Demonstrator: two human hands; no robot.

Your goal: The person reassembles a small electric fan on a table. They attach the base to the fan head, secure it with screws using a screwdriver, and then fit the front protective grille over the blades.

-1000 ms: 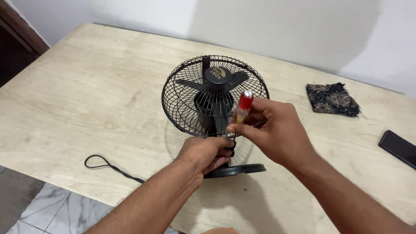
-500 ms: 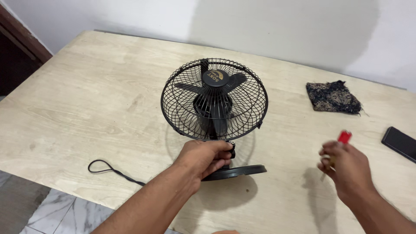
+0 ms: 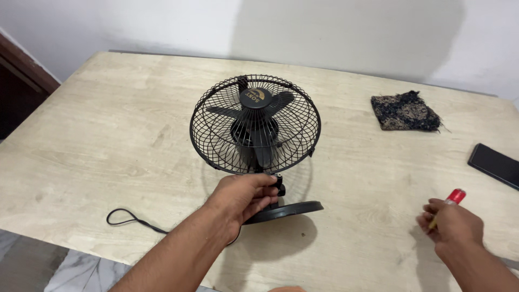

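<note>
My right hand [image 3: 453, 223] has come away from the fan [image 3: 255, 125]. A second ago it held the screwdriver [image 3: 450, 201] up against the lower edge of the grille, at about 5 o'clock on the cage; now it sits low on the table [image 3: 108, 124], well apart from the fan, off at 4 o'clock from the base. My fingers are closed around the screwdriver, and only its red handle end pokes out above my knuckles; I cannot see the tip.

My left hand [image 3: 242, 196] has not shifted. It is wrapped narrowly around the neck of the fan, just under the grille, with the small black knob showing beside my fingertips. The fan stands upright near the middle of the table on its round base [image 3: 294, 208], cage facing me, blades at rest.

So, as I read it, the tool work at the grille has paused, and the fan is steadied by one hand alone.

The black cord [image 3: 130, 219] loops at 8 o'clock from the base. A dark patterned cloth [image 3: 405, 111] lies at 2 o'clock, and a black phone [image 3: 494, 165] at 3 o'clock near the edge.
</note>
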